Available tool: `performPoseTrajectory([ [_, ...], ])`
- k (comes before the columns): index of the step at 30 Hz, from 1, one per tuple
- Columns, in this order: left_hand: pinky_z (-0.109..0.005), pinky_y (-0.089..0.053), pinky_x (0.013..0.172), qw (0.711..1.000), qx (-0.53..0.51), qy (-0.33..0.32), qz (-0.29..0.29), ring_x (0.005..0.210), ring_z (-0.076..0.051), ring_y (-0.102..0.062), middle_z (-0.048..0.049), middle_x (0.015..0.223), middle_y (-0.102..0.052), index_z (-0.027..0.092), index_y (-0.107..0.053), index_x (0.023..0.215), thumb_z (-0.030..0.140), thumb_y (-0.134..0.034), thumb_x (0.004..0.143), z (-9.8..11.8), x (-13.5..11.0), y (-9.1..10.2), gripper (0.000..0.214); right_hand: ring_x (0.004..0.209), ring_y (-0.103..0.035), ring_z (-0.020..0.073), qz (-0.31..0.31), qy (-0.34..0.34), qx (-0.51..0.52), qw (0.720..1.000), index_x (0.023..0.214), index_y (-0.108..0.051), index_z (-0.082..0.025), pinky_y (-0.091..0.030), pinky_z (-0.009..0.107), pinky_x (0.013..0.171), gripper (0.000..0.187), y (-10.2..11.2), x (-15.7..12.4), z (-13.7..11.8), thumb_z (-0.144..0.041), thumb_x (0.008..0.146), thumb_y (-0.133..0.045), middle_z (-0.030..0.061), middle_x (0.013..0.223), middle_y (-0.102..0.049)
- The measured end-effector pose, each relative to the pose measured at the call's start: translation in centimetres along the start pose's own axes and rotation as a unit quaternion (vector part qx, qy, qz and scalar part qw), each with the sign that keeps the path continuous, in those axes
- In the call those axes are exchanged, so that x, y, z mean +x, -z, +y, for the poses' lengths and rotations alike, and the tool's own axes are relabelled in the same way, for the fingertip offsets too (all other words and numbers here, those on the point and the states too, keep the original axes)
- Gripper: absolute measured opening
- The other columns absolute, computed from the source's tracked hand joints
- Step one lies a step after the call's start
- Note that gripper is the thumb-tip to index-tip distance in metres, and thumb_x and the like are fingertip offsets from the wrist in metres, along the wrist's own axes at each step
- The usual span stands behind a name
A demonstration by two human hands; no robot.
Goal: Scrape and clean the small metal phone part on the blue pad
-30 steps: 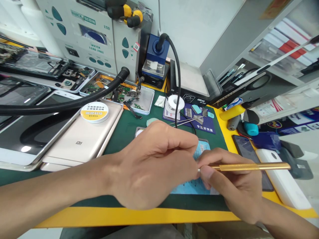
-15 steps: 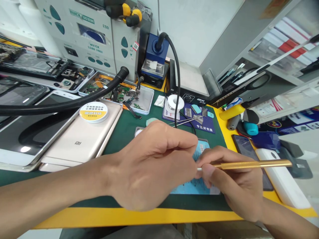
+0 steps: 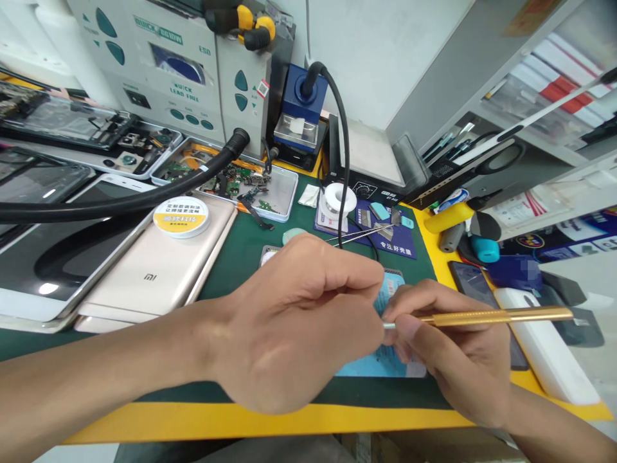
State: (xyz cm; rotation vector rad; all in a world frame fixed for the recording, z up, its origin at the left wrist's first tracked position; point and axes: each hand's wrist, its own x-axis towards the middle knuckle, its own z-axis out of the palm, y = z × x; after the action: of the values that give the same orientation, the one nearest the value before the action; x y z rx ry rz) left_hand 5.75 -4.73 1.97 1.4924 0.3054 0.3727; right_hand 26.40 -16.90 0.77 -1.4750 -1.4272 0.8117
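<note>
Gold stick: in the head view, we see the gold stick (image 3: 501, 316) nearly level above the table, with its silver end (image 3: 389, 326) pointing at our left hand (image 3: 294, 334).
Right hand: our right hand (image 3: 460, 363) has its thumb and fingers pressed together on the stick, near the silver end.
Left hand: its fingers curl in and hide, so we cannot tell if they pinch the tip.
Blue sheet: the blue sheet (image 3: 385, 364) lies below our hands on the green mat (image 3: 409, 392).
Silver end: we seem busy here; the next move calls for steady, lined-up hands.
</note>
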Motion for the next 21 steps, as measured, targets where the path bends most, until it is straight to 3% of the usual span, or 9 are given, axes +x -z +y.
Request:
performPoseTrajectory([
  [9,-0.029,-0.018,0.052,1.0,0.003,-0.011,0.001,0.059,-0.008,-0.025,0.0065,0.061,-0.026,0.02,-0.028,0.064,0.013,-0.047,0.081,-0.28,0.31,-0.01,0.026,0.041,-0.058,0.009,0.002,0.005,-0.016,1.0,0.081,-0.077,-0.024,-0.046,0.016,0.041,0.018,-0.09,0.46,-0.82,-0.009,0.086,-0.068,-0.0025,0.061,-0.074],
  [21,-0.031,-0.016,0.051,1.0,0.012,-0.006,0.009,0.058,-0.008,-0.023,0.0063,0.06,-0.024,0.02,-0.025,0.064,0.014,-0.048,0.083,-0.07,0.24,-0.25,0.03,0.046,-0.057,0.0107,-0.012,0.007,0.0,1.0,0.087,-0.078,-0.023,-0.046,0.019,0.044,0.019,0.04,-0.05,-0.14,-0.01,0.095,-0.066,0.0003,0.065,-0.073],
])
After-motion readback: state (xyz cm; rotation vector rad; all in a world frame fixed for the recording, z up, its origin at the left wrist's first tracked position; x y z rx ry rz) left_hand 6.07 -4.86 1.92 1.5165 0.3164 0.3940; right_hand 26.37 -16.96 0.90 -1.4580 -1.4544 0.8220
